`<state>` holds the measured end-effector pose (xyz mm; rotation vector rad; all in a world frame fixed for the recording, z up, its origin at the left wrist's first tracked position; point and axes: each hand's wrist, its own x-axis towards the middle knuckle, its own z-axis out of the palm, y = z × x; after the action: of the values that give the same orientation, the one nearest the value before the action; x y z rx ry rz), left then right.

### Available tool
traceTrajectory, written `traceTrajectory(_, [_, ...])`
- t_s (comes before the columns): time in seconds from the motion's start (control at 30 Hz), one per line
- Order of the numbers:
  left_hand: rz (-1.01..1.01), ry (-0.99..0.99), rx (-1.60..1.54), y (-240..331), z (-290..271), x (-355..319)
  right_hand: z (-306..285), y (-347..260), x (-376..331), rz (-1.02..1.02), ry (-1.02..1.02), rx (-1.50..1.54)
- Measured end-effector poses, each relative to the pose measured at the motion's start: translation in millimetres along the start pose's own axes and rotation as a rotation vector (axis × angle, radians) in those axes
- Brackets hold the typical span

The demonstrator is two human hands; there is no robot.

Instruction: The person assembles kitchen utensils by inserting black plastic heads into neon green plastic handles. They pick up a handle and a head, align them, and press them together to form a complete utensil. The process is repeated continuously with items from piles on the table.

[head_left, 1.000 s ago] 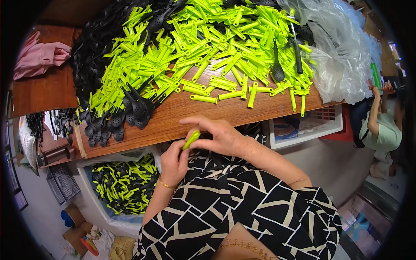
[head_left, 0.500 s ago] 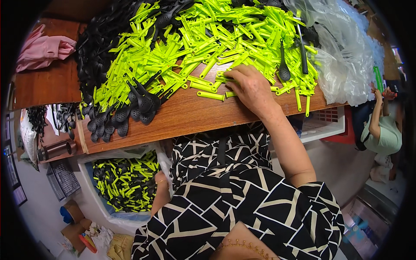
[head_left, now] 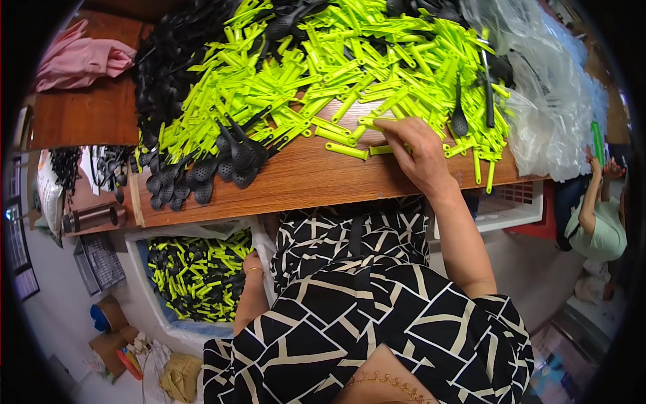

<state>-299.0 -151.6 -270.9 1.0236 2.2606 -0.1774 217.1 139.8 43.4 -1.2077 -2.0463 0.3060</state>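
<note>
My right hand (head_left: pixel 418 149) is at the near edge of a heap of lime-green plastic handles (head_left: pixel 397 74) on the table. Its fingers are apart. The index fingertip rests at the end of one green handle (head_left: pixel 369 122), and another handle (head_left: pixel 381 149) lies close by the thumb. A further loose handle (head_left: pixel 346 151) lies flat to the left. My left hand (head_left: pixel 252 260), a bracelet at its wrist, is at the right side of a lined bin (head_left: pixel 141 262); its fingers are mostly hidden. Short green-and-black pieces (head_left: pixel 195 276) fill the bin.
Black slotted spoon heads (head_left: pixel 239 158) lie left of the green heap, with more black parts (head_left: pixel 161 74) behind. Clear plastic sheeting (head_left: pixel 538 94) covers the right end. A pink cloth (head_left: pixel 84 57) sits far left. A white crate (head_left: pixel 498 209) stands beneath the table; another person (head_left: pixel 595 222) is at far right.
The whole view has shifted, so the table's contents sit farther right in the picture. My right hand stays by the same loose handles. Slightly more of my left hand shows at the bin.
</note>
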Motion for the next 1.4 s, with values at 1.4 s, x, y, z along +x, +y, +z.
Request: traceTrajectory(1.4, [1.192,-0.281,-0.802,539.7,-228.5,-158.7,11.9,-8.5,-54.7,0.283,0.021,0.707])
